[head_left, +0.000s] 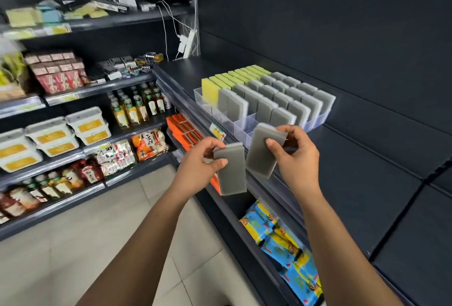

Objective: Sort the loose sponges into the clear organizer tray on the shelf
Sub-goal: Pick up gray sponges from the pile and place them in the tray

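Observation:
My left hand (199,161) grips a grey sponge (231,173) by its upper end, the sponge hanging down in front of the shelf edge. My right hand (297,151) holds a second grey sponge (260,156), tilted, just below the front of the clear organizer tray (244,124). The tray stands on the dark shelf (367,158) and holds rows of upright sponges: yellow-green ones (230,80) in the left row, grey ones (283,100) in the other rows. Its front compartments near my right hand look empty.
Below the shelf lie blue and yellow packets (286,239) and orange packs (186,132). To the left stand shelves with bottles (137,105), white tubs (56,136) and snack bags. A power strip with cables (188,41) hangs at the back corner. Tiled floor lies beneath.

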Action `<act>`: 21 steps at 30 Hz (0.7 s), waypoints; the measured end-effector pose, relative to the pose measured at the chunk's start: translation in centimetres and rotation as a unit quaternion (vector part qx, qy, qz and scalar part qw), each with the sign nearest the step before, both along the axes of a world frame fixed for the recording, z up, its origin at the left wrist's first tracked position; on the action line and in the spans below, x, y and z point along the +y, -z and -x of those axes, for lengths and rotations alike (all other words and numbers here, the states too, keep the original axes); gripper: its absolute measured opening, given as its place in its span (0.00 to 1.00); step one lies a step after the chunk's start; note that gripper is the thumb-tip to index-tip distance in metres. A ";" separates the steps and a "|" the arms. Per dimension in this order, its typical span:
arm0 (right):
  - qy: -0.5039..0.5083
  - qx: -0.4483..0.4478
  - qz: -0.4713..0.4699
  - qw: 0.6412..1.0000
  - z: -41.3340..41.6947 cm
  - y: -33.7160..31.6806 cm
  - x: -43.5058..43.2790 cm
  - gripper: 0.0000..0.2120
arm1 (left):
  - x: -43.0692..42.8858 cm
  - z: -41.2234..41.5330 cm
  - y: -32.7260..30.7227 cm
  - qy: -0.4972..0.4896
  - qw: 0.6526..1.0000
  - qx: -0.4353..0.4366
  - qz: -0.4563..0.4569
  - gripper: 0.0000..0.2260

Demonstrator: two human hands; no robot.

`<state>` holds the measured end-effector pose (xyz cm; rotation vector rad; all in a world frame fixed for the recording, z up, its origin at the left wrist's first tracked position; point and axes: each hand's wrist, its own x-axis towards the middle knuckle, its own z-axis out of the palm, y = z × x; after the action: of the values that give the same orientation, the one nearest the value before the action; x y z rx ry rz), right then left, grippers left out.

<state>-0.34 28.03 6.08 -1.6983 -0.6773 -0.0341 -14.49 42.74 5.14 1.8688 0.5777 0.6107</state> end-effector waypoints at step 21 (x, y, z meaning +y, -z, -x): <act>0.232 -0.020 0.115 0.966 -4.2 0.5 9.4 0.11 | 13.7 -12.1 -3.0 0.151 0.983 -0.028 -0.101 0.14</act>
<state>3.85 37.39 5.60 -2.0558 -0.3059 -0.3321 -2.39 56.43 8.17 2.0708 0.1936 0.5326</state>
